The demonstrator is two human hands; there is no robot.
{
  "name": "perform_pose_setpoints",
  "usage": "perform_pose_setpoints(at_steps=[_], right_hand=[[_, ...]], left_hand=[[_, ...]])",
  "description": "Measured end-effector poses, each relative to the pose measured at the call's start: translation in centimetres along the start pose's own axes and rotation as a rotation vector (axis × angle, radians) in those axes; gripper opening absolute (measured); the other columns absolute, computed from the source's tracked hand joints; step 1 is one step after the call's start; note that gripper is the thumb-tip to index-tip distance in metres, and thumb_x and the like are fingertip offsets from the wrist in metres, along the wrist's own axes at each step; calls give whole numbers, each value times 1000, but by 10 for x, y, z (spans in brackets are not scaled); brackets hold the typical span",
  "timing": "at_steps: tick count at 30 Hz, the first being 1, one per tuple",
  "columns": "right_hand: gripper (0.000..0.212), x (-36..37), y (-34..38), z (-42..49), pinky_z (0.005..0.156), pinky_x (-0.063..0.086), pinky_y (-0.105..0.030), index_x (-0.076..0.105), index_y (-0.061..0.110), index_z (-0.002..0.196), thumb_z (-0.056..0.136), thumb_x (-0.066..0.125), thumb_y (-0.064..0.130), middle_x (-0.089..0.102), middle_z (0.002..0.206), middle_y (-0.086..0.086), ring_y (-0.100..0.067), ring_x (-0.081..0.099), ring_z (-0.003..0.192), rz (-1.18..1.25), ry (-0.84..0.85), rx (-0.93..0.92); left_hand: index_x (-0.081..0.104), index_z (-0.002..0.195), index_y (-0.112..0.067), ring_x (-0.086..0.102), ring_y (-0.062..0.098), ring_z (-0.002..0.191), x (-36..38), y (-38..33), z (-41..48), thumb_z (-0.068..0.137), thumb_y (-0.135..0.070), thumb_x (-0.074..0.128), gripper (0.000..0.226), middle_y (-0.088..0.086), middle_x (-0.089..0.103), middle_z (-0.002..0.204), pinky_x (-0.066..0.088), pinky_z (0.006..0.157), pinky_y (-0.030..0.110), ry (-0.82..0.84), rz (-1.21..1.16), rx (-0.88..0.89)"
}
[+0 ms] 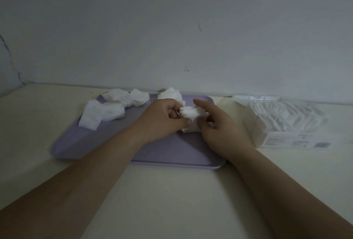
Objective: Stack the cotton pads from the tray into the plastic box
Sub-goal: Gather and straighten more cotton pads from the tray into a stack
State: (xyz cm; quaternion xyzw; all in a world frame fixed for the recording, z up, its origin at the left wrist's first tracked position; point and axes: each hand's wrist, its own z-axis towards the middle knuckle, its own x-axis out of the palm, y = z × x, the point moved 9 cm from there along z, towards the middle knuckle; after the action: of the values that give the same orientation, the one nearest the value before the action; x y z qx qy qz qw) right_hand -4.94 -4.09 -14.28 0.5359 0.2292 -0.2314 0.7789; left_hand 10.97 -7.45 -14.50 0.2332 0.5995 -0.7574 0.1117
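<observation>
A lilac tray (172, 151) lies on the table in front of me. Loose white cotton pads lie in heaps along its far left side (107, 110), and another heap (171, 94) sits at its far edge. Above the tray's middle, my left hand (162, 120) and my right hand (219, 126) together hold a small stack of cotton pads (191, 114), thumbs and fingers pinching it from both sides. The clear plastic box (282, 120), with white pads packed inside, stands to the right of the tray.
The cream table (172, 200) runs up to a pale wall close behind the tray. A printed label (298, 142) shows on the box's front. Both forearms reach in from the bottom corners.
</observation>
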Motion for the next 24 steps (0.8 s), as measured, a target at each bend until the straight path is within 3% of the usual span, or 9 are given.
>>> perform_pose_setpoints(at_steps=[4,5,7,9,11,13,15,19,24], right_hand=[[52,11,11,-2,108,38,-40,46,9,149,97,40,14,59,139,-12,-37,55,122,-201,25,-121],[53,12,12,-1,108,39,-40,47,7,148,96,41,16,60,137,-14,-37,56,122,-211,13,-139],[45,4,9,0,101,36,-19,54,10,143,99,51,15,63,132,-11,-30,58,120,-160,-66,-116],[43,-5,4,-1,86,31,0,59,17,139,96,63,17,65,128,-1,-17,59,114,-104,-141,-39],[48,-10,-2,-1,89,35,-6,58,20,140,93,67,22,64,125,3,-13,59,111,-72,-178,15],[53,-12,-8,0,95,41,-20,55,19,143,91,68,24,64,125,1,-15,60,110,-38,-197,61],[49,-15,-11,1,93,43,-24,58,17,138,90,68,24,65,122,-1,-16,61,108,-35,-206,86],[22,-15,-9,0,81,44,-22,65,28,110,89,68,22,67,105,3,-12,62,94,20,-181,100],[22,-12,-10,-1,66,38,-5,60,30,110,90,67,23,63,91,20,6,58,81,6,-152,106]], left_hand=[[70,90,-17,49,12,59,3,0,-1,84,-13,79,11,4,58,67,44,62,29,-3,50,17],[71,90,-20,51,13,60,5,-2,-2,84,-12,76,11,4,59,68,45,63,30,23,59,30],[72,88,-26,57,10,61,1,-3,0,82,-9,69,19,-6,64,67,51,64,30,16,66,42],[73,93,-29,59,3,63,-24,-3,1,83,-8,64,25,-15,67,72,53,66,23,-165,130,26],[71,104,-24,62,8,77,-46,1,0,86,-12,66,22,-10,69,91,53,77,24,-334,226,16],[68,114,-19,62,15,90,-48,8,2,88,-22,72,26,-2,66,108,51,87,28,-334,317,-1],[66,117,-18,62,15,94,-40,15,6,90,-33,73,31,-1,62,114,45,85,24,-281,363,-36],[62,104,-23,62,17,96,-36,11,9,84,-50,74,36,-2,62,107,51,87,32,-291,405,-23],[55,99,-31,65,19,86,-24,19,11,80,-47,78,34,-12,62,83,56,84,41,-177,405,-47]])
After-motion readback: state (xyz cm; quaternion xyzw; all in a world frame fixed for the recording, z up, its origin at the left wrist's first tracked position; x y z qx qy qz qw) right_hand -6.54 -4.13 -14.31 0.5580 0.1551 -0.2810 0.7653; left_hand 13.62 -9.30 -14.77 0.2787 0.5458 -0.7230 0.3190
